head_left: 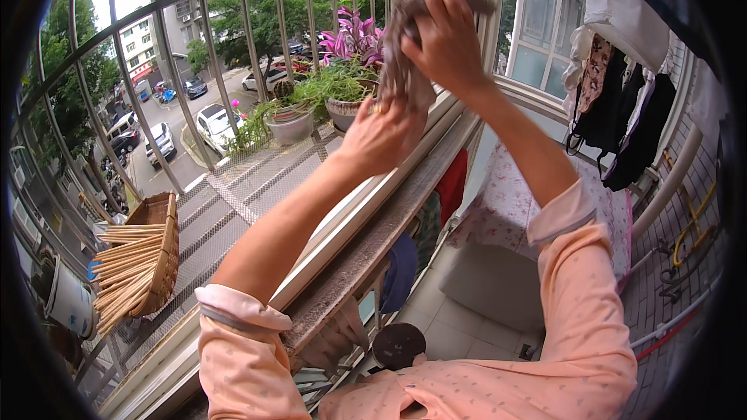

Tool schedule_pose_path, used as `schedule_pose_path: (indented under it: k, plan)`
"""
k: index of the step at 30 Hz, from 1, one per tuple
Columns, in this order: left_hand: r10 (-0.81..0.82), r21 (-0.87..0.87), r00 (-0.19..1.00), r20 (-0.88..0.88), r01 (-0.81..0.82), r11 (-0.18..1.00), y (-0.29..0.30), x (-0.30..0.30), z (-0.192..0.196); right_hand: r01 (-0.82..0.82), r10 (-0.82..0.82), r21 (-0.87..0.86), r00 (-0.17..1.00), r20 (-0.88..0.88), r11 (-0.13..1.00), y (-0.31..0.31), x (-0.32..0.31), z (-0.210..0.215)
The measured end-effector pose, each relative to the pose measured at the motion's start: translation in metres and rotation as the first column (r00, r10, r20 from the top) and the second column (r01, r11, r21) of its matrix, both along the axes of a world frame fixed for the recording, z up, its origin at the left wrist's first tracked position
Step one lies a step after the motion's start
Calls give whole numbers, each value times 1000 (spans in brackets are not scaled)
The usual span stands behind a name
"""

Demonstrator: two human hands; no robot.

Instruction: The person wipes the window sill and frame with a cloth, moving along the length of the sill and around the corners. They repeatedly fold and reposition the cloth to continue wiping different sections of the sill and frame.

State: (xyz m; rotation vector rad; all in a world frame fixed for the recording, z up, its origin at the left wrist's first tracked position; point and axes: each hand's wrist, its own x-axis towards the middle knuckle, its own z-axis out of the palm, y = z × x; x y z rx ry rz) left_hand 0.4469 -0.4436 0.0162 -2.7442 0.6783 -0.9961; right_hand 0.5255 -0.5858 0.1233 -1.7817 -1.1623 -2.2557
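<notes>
A grey-brown cloth hangs bunched between my hands, in front of the upright window frame. My right hand is the higher one, its fingers closed on the top of the cloth. Lower down and to the left, my left hand grips the cloth's bottom end, with a ring on one finger. Both hands are above the white window track. Part of the cloth is hidden behind my fingers.
Outside the window, a metal grille encloses a mesh ledge. On it stand potted plants and a wicker basket of wooden chopsticks. Laundry hangs at the right, above a floral cover. Below me runs a stone sill.
</notes>
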Motion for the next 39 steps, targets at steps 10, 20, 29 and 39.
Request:
schedule_pose_path:
  k: [10, 20, 29, 39]
  plan:
    - [16, -234, 990, -142, -50, 971, 18, 42, 54, 445, -582, -499, 798, -155, 744, 64, 33, 80]
    - [43, 2, 706, -707, -59, 998, 52, 15, -27, 230, -848, -938, 519, -108, 260, 104, 44, -77]
    - [79, 4, 751, -656, -101, 995, 57, -6, -45, -6, -745, -819, 411, -524, 573, 110, 46, -136]
    - [79, 23, 736, -672, -85, 996, 64, -20, -35, -140, -233, -369, 564, -792, 919, 84, 31, -172]
